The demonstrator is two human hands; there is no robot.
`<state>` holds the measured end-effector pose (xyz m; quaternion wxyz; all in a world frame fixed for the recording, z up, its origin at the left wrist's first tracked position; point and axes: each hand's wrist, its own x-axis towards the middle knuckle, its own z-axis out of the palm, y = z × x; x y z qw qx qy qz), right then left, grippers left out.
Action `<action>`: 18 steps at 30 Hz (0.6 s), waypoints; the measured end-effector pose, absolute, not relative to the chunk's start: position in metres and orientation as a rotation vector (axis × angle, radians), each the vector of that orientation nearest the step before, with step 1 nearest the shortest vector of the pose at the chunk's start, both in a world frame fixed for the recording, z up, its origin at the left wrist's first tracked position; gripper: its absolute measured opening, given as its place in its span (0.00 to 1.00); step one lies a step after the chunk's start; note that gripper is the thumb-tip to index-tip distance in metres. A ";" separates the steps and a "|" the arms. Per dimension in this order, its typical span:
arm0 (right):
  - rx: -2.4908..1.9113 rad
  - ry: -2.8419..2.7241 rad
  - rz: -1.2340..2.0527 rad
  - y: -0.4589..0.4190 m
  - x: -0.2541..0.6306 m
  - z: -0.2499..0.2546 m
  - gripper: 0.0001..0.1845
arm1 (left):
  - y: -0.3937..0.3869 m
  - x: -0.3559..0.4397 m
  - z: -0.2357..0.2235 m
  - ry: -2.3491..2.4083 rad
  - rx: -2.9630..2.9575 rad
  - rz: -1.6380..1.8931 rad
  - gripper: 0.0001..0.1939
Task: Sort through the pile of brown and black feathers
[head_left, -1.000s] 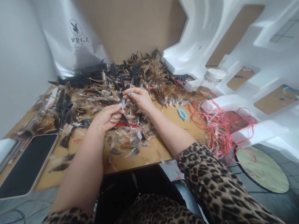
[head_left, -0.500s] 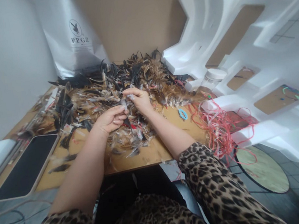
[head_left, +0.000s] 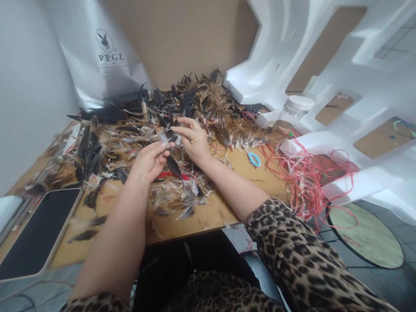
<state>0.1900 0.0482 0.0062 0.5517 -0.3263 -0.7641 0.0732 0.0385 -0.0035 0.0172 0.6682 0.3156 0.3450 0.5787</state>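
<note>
My left hand (head_left: 150, 162) is closed in a pinch, with thumb and fingertips on a small feather (head_left: 174, 167). The dark vane of that feather hangs below the fingertips, over a bit of red. Just to the right, my right hand (head_left: 195, 141) has its fingers apart, its tips close to the left fingertips. Some pale, fluffy strands show between the two hands, too blurred to make out. Both hands are above a heap of loose brown, black and white feathers (head_left: 124, 137) on the wooden table (head_left: 244, 169).
Left of my arm lies a phone (head_left: 37, 234). A blue ring (head_left: 254, 159) sits right of my right wrist, near a tangle of pink strings (head_left: 307, 178). Behind stands a white bag (head_left: 112, 81). White foam pieces (head_left: 251, 80) and a lidded jar (head_left: 296, 107) are at the right.
My right fingers have spread and drawn slightly away from the left fingertips. My left hand has shifted a little left, and the dark feather shows more clearly below it.
</note>
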 end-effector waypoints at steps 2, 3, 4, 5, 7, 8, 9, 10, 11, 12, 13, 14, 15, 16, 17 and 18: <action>-0.797 -1.854 0.130 0.047 0.190 0.006 0.18 | -0.004 0.042 0.016 0.813 0.766 1.304 0.07; -0.816 -1.880 0.101 0.045 0.189 0.006 0.17 | -0.005 0.044 0.016 0.830 0.787 1.310 0.08; -0.839 -1.909 0.065 0.044 0.189 0.007 0.16 | -0.006 0.046 0.016 0.843 0.805 1.313 0.08; -0.867 -1.939 0.021 0.043 0.189 0.007 0.15 | -0.006 0.047 0.015 0.856 0.822 1.315 0.09; -0.925 -1.997 -0.076 0.040 0.190 0.009 0.14 | -0.007 0.049 0.015 0.878 0.850 1.314 0.10; -0.949 -2.023 -0.124 0.038 0.190 0.010 0.14 | -0.007 0.049 0.015 0.888 0.861 1.312 0.10; -0.969 -2.046 -0.167 0.036 0.190 0.011 0.14 | -0.008 0.049 0.016 0.898 0.871 1.312 0.10; -0.986 -2.065 -0.205 0.034 0.190 0.012 0.14 | -0.008 0.049 0.016 0.907 0.880 1.312 0.10; -0.999 -2.081 -0.236 0.033 0.190 0.013 0.14 | -0.008 0.050 0.016 0.917 0.887 1.314 0.10; -1.008 -2.093 -0.261 0.032 0.190 0.013 0.14 | -0.008 0.050 0.016 0.925 0.894 1.314 0.10; -1.013 -2.100 -0.279 0.031 0.190 0.013 0.14 | -0.008 0.050 0.016 0.932 0.899 1.313 0.09; -1.016 -2.101 -0.293 0.031 0.190 0.014 0.14 | -0.008 0.050 0.016 0.936 0.901 1.313 0.09; -1.019 -2.100 -0.302 0.031 0.189 0.013 0.14 | -0.009 0.050 0.016 0.937 0.901 1.314 0.09; -1.023 -2.099 -0.307 0.031 0.189 0.013 0.14 | -0.009 0.050 0.016 0.934 0.899 1.313 0.09; -1.027 -2.097 -0.311 0.032 0.189 0.013 0.14 | -0.009 0.051 0.016 0.930 0.897 1.311 0.09; -1.034 -2.097 -0.313 0.032 0.189 0.013 0.14 | -0.009 0.051 0.016 0.924 0.896 1.306 0.09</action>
